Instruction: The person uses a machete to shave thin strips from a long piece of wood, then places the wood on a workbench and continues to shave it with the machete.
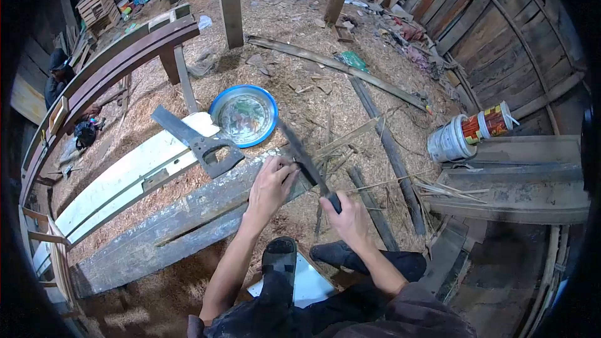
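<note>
Sandalled feet [280, 256] sit lowest in view, one sole resting on a pale board [307, 285]. Just above them the right hand [350, 216] has its fingers wrapped tight round the dark handle of a long blade [305, 158] — a machete-like knife that slants up and left from the fist. The left hand [273, 184] lies with fingers curled together on the end of a weathered grey plank [181, 219], its fingertips touching the blade's edge where it crosses the wood. Beside the plank, on a white board [131, 172], lies a handsaw [194, 141]. Past that sits a blue-rimmed metal bowl [244, 114] on the sawdust floor [300, 81] — and well off to the right, a white bucket [448, 143] with a red can [491, 122] tipped against it.
</note>
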Tool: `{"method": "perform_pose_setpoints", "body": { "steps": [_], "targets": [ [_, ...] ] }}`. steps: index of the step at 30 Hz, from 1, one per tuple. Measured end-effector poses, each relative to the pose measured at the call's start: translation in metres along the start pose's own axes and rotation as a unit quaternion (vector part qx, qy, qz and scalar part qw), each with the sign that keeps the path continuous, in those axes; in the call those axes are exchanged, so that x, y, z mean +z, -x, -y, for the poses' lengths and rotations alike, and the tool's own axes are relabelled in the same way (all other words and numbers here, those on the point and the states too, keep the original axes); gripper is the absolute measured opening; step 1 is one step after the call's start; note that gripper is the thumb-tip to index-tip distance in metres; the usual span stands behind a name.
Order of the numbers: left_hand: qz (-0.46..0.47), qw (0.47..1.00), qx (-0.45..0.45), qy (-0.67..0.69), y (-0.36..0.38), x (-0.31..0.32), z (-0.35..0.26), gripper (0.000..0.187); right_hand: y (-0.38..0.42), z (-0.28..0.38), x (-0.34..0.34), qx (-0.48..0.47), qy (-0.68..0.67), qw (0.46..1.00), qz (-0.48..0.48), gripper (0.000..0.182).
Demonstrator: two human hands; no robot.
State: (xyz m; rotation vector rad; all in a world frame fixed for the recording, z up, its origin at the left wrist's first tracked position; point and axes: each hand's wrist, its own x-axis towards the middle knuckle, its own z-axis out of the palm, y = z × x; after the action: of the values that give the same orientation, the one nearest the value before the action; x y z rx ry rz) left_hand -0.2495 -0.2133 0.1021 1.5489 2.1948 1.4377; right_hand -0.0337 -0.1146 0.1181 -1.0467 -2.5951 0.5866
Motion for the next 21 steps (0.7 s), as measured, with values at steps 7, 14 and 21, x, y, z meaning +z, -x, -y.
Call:
{"method": "perform_pose_setpoints", "body": {
  "steps": [7, 14, 21],
  "targets": [
    [0.0, 1.0, 0.012, -0.023, 0.0, -0.002, -0.001, 0.013, -0.026, -0.034, -0.009, 0.103, 0.004, 0.993, -0.054, 0.056],
    [0.015, 1.0, -0.02, -0.013, 0.004, 0.0, 0.002, 0.015, 0.006, -0.005, -0.016, 0.06, -0.067, 0.995, 0.029, 0.053],
    [-0.002, 0.999, -0.01, -0.031, 0.007, -0.014, 0.002, 0.022, 0.02, 0.003, 0.009, 0.118, -0.261, 0.957, -0.055, 0.058]
  ]
}}
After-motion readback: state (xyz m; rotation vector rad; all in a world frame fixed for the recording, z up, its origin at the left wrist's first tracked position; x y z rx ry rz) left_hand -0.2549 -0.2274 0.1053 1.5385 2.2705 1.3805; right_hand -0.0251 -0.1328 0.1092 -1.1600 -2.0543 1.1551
